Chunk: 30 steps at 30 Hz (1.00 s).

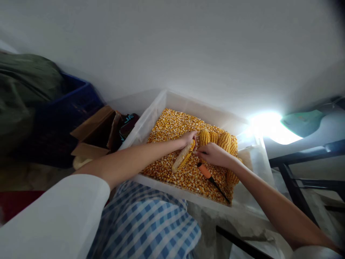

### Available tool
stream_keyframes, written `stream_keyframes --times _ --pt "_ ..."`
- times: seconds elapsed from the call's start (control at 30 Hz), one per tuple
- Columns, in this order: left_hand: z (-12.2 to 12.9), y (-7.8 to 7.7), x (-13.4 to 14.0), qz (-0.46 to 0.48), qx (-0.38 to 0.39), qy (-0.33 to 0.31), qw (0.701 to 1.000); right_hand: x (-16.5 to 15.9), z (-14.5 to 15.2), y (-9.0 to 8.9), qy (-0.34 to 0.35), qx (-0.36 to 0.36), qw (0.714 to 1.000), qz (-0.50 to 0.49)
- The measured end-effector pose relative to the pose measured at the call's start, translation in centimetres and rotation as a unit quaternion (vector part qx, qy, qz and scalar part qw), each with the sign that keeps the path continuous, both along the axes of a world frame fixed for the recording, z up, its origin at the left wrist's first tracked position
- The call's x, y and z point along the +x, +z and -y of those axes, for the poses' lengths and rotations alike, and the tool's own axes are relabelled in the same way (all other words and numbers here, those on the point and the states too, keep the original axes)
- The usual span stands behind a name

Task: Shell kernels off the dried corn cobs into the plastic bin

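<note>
My left hand is closed around the upper end of a corn cob. One side of this cob is stripped pale, while yellow kernels remain along the other. Close beside it, my right hand has its fingers drawn together near the cob's top end; what they grip, if anything, is hidden. Beneath both hands, loose corn kernels fill a translucent plastic bin. An orange-handled screwdriver lies on the kernels below my right hand. Several full corn cobs rest along the bin's right side.
Left of the bin stand an open cardboard box and a dark blue crate. A bright lamp shines at the right, above a dark metal frame. Blue checked cloth covers my lap against the bin's near side.
</note>
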<state>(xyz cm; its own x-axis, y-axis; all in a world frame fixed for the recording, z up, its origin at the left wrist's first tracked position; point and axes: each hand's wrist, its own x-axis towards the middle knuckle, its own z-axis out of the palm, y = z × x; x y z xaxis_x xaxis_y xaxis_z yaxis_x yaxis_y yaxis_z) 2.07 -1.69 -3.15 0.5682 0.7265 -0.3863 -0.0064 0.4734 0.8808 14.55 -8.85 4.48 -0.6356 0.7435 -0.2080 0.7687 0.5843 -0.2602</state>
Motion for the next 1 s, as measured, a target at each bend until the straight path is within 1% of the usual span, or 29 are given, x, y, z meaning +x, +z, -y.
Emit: stream_keyframes --times 0.03,0.1,0.23,0.3,0.47,0.53,0.63,0.83,0.9,1.0 --pt "0.0 0.0 0.0 0.0 -0.001 -0.003 1.0 -0.2 0.2 0.0 0.014 -0.011 1.0 -0.005" --pt "0.0 -0.1 0.1 -0.004 -0.002 -0.009 1.0 -0.4 0.3 0.0 0.02 -0.014 1.0 -0.008" --pt "-0.3 -0.4 0.1 -0.026 0.034 0.008 0.999 0.0 -0.2 0.0 -0.036 0.023 0.999 0.006" --pt "-0.4 -0.6 0.1 -0.031 0.044 0.01 0.999 0.1 -0.2 0.0 -0.044 0.028 0.999 0.009" --pt "-0.1 -0.1 0.1 -0.013 0.008 -0.007 1.0 -0.4 0.3 -0.4 0.026 -0.026 0.999 -0.019" --pt "0.1 0.2 0.0 -0.015 0.005 0.002 1.0 -0.4 0.2 -0.4 0.017 -0.021 0.999 -0.018" --pt "0.1 0.3 0.0 -0.014 0.015 0.005 1.0 -0.2 -0.1 -0.3 -0.016 0.006 1.0 -0.007" --pt "-0.1 0.1 0.1 -0.017 0.019 -0.002 1.0 -0.4 0.1 -0.5 0.01 0.005 1.0 -0.008" --pt "-0.1 0.2 0.1 -0.025 0.019 0.002 1.0 -0.1 -0.1 -0.5 -0.013 0.024 1.0 0.003" --pt "0.0 0.5 -0.1 -0.042 -0.005 -0.001 0.999 0.8 -0.8 -0.2 -0.076 0.076 0.994 0.022"
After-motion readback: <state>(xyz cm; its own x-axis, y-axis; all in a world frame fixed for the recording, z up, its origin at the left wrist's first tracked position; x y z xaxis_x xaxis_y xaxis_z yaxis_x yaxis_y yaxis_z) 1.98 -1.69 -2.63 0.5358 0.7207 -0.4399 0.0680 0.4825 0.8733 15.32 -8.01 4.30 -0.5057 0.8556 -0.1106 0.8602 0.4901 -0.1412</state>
